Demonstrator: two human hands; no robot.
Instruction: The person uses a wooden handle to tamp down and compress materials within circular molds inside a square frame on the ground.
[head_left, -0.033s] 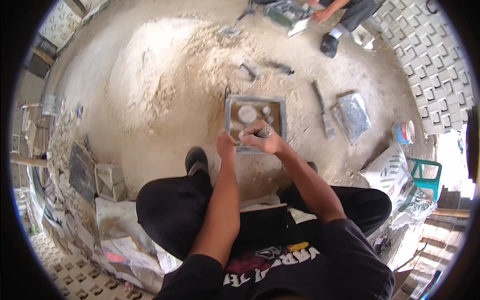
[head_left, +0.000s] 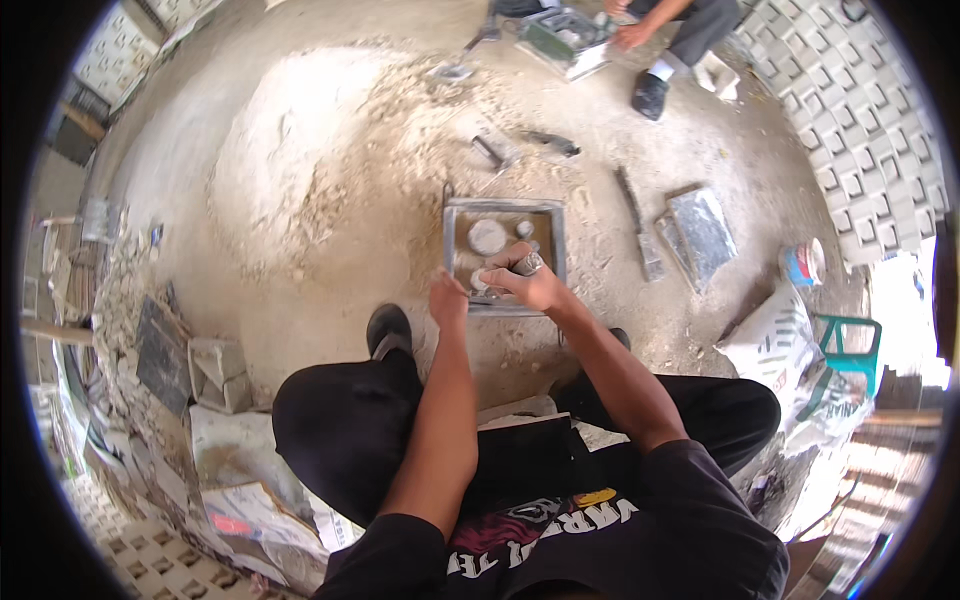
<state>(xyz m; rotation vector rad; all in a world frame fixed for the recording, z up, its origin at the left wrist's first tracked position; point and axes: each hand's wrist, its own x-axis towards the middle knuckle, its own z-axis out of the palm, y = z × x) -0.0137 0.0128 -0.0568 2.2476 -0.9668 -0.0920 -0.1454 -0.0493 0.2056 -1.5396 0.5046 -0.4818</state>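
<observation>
Slight shift only against the earlier frame: the tray (head_left: 559, 245) and the ground items around it sit a little lower and further left in the view, and the left hand (head_left: 448, 300) also sits a little lower. The right hand (head_left: 538, 288) is over the near part of the tray, its fingers clamped on a grey rod (head_left: 527, 264) whose end shows above the fist. The left hand is at the tray's near left corner, fingers curled; whether they are clamped on anything cannot be told.

The tray rests on the ground in front of the person, a grey rectangular rim around a brown bed. In the tray's far left part lies a large pale disc (head_left: 487, 237), with a small grey disc (head_left: 525, 230) to its right.

Beyond the tray lie a metal tool (head_left: 490, 150) and a dark tool (head_left: 552, 144), and further out a shovel (head_left: 452, 72). A pale powder heap (head_left: 300, 110) spreads beyond the tray and to its left. Right of the tray lie a scraper (head_left: 650, 255), then dark slabs (head_left: 705, 235), then a bucket (head_left: 803, 262), well apart. Well beyond the tray and to its right, a co-worker's hand (head_left: 630, 37) is near a green box (head_left: 548, 40)
</observation>
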